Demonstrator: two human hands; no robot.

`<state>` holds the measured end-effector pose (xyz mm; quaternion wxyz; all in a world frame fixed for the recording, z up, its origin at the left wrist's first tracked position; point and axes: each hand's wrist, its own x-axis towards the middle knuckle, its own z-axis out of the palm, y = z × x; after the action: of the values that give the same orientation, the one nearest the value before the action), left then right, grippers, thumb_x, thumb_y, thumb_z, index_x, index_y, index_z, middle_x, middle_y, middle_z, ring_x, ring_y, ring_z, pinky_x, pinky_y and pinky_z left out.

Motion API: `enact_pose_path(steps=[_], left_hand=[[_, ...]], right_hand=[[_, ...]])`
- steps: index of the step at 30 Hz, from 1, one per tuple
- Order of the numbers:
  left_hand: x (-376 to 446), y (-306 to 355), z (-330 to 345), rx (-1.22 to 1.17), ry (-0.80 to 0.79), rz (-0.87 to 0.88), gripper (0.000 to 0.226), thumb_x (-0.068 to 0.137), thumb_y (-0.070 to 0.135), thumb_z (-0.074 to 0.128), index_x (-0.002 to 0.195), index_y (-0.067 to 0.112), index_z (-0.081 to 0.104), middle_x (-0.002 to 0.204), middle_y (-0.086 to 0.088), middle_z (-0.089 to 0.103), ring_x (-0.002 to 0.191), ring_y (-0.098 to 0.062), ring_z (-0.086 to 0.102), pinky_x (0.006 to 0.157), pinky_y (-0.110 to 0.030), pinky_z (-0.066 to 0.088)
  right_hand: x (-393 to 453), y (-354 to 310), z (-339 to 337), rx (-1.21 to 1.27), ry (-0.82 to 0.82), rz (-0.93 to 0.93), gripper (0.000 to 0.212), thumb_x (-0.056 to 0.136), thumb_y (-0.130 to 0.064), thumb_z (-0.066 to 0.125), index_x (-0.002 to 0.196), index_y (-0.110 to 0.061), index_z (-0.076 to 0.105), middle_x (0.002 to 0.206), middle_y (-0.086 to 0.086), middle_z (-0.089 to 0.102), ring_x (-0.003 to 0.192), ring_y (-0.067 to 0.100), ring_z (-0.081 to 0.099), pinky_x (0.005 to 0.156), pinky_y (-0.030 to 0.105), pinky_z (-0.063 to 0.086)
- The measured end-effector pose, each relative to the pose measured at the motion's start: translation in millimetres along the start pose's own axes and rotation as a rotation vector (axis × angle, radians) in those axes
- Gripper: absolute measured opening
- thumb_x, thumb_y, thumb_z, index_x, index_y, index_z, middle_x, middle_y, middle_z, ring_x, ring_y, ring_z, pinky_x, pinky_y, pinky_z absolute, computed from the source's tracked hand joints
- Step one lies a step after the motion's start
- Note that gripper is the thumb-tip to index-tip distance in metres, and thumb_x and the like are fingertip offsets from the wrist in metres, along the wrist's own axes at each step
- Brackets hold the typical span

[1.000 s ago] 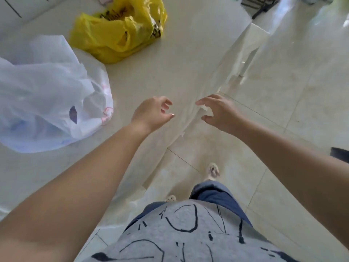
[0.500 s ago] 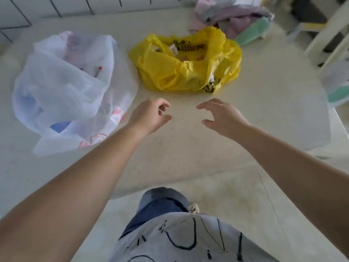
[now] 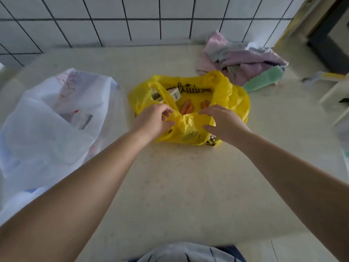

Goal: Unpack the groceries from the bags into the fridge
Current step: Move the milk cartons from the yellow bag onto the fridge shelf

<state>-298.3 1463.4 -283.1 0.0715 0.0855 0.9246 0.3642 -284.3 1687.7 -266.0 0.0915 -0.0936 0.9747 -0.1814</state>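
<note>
A yellow plastic bag (image 3: 232, 99) with black print lies on the beige counter (image 3: 188, 186), its mouth pulled apart. Orange carrots (image 3: 187, 108) and a labelled packet (image 3: 174, 94) show inside. My left hand (image 3: 153, 121) pinches the bag's near left rim. My right hand (image 3: 222, 121) grips the near right rim. A larger white plastic bag (image 3: 52, 120) sits to the left, with unclear items inside.
A heap of pink, purple and green cloths (image 3: 245, 63) lies behind the yellow bag at the right. A white tiled wall (image 3: 132, 21) backs the counter. The counter's right edge drops toward white furniture (image 3: 336, 91).
My view has swung from the floor onto the counter. Both hands reached forward from above the counter and closed on the yellow bag's rim, spreading its mouth.
</note>
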Motion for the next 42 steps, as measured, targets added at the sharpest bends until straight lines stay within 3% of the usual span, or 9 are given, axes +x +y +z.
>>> enact_pose_path(steps=[11, 16, 19, 24, 28, 32, 35, 38, 42], left_hand=[[88, 3, -3, 0.181, 0.087, -0.046, 0.037, 0.08, 0.023, 0.072, 0.116, 0.018, 0.064, 0.116, -0.003, 0.065, 0.108, -0.021, 0.061, 0.089, -0.038, 0.049], [120, 0, -3, 0.652, -0.197, 0.077, 0.052, 0.087, 0.028, 0.062, 0.136, 0.028, 0.047, 0.14, -0.005, 0.049, 0.129, -0.026, 0.046, 0.101, -0.037, 0.039], [128, -12, -11, 0.848, -0.28, 0.097, 0.053, 0.086, 0.034, 0.062, 0.136, 0.033, 0.046, 0.134, 0.0, 0.053, 0.128, -0.022, 0.046, 0.101, -0.035, 0.031], [125, -27, -24, 0.807, -0.245, 0.108, 0.038, 0.088, 0.034, 0.058, 0.126, 0.033, 0.057, 0.118, 0.002, 0.061, 0.118, -0.023, 0.052, 0.094, -0.033, 0.037], [119, -46, -41, 0.748, -0.181, 0.157, 0.025, 0.087, 0.021, 0.058, 0.11, 0.025, 0.068, 0.1, -0.005, 0.064, 0.1, -0.031, 0.06, 0.081, -0.036, 0.045], [114, -56, -62, 0.906, -0.394, -0.034, 0.023, 0.088, 0.016, 0.053, 0.103, 0.027, 0.066, 0.105, -0.005, 0.062, 0.099, -0.03, 0.06, 0.074, -0.031, 0.043], [108, -56, -67, 0.962, -0.547, -0.134, 0.021, 0.086, 0.012, 0.05, 0.093, 0.026, 0.065, 0.088, -0.004, 0.057, 0.082, -0.025, 0.055, 0.065, -0.029, 0.035], [108, -54, -67, 0.928, -0.527, -0.152, 0.028, 0.087, 0.011, 0.048, 0.103, 0.029, 0.064, 0.096, -0.001, 0.061, 0.089, -0.024, 0.057, 0.07, -0.03, 0.036], [121, -55, -57, 0.803, -0.312, -0.078, 0.042, 0.085, 0.007, 0.046, 0.119, 0.028, 0.06, 0.118, -0.002, 0.062, 0.108, -0.026, 0.057, 0.088, -0.036, 0.044]], right_hand=[[114, 26, -13, 0.02, -0.053, -0.134, 0.046, 0.086, -0.024, 0.063, 0.13, -0.029, 0.052, 0.134, 0.001, 0.05, 0.121, 0.022, 0.05, 0.092, 0.037, 0.046], [154, 20, 4, 0.013, -0.123, -0.224, 0.05, 0.083, -0.018, 0.065, 0.13, -0.027, 0.052, 0.135, 0.002, 0.05, 0.124, 0.022, 0.048, 0.095, 0.034, 0.043], [167, 9, 14, 0.027, -0.161, -0.263, 0.047, 0.083, -0.015, 0.062, 0.127, -0.028, 0.054, 0.13, 0.002, 0.051, 0.12, 0.022, 0.05, 0.094, 0.037, 0.045], [179, -5, 34, 0.015, -0.131, -0.273, 0.041, 0.084, -0.026, 0.064, 0.125, -0.027, 0.054, 0.124, 0.0, 0.052, 0.113, 0.022, 0.054, 0.087, 0.036, 0.047], [187, -5, 42, -0.063, -0.126, -0.295, 0.05, 0.084, -0.029, 0.066, 0.13, -0.027, 0.05, 0.128, 0.0, 0.05, 0.124, 0.022, 0.044, 0.101, 0.037, 0.04], [190, -8, 43, -0.15, -0.203, -0.312, 0.054, 0.085, -0.029, 0.065, 0.135, -0.029, 0.045, 0.135, 0.001, 0.046, 0.129, 0.025, 0.038, 0.105, 0.042, 0.038], [192, -11, 41, -0.203, -0.24, -0.313, 0.054, 0.085, -0.028, 0.064, 0.135, -0.03, 0.044, 0.135, 0.004, 0.044, 0.128, 0.028, 0.039, 0.104, 0.044, 0.04], [195, -14, 40, -0.249, -0.244, -0.312, 0.055, 0.085, -0.026, 0.064, 0.136, -0.029, 0.042, 0.135, 0.004, 0.044, 0.128, 0.028, 0.039, 0.102, 0.045, 0.042], [198, -15, 43, -0.292, -0.281, -0.368, 0.056, 0.085, -0.022, 0.061, 0.137, -0.028, 0.04, 0.134, 0.003, 0.044, 0.128, 0.026, 0.038, 0.103, 0.046, 0.04]])
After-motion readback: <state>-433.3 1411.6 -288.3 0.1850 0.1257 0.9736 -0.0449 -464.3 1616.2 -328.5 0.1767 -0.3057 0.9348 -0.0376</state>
